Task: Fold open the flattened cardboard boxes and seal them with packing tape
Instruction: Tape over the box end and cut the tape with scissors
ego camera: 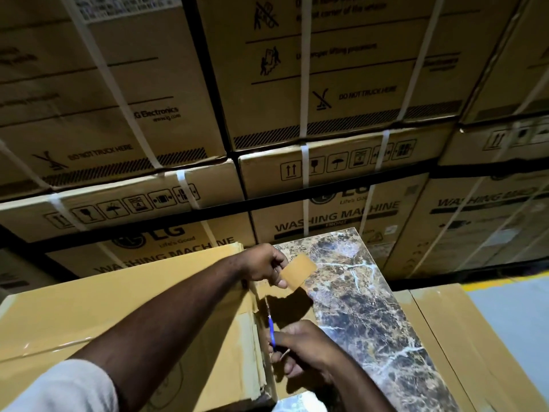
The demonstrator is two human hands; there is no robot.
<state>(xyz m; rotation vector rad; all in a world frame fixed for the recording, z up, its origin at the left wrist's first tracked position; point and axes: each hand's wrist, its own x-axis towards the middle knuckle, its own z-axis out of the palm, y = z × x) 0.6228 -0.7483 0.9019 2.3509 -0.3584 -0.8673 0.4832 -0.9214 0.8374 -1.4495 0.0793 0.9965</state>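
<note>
A brown cardboard box [118, 307] fills the lower left, with stacked flap edges along its right side. My left hand [263, 263] reaches over the box's far right corner and pinches the free end of a strip of brown packing tape [298, 269]. The strip hangs out past the corner, above the marble top. Nearer to me, my right hand [303, 347] grips a thin blue tool [271, 330] that points up along the box's right edge. What kind of tool it is cannot be told.
The box sits on a dark marble-patterned tabletop [365, 307]. More flat cardboard [451, 337] lies to the right of the table. Strapped washing machine cartons [326, 93] are stacked high just behind. Grey floor with a yellow line [511, 316] shows at far right.
</note>
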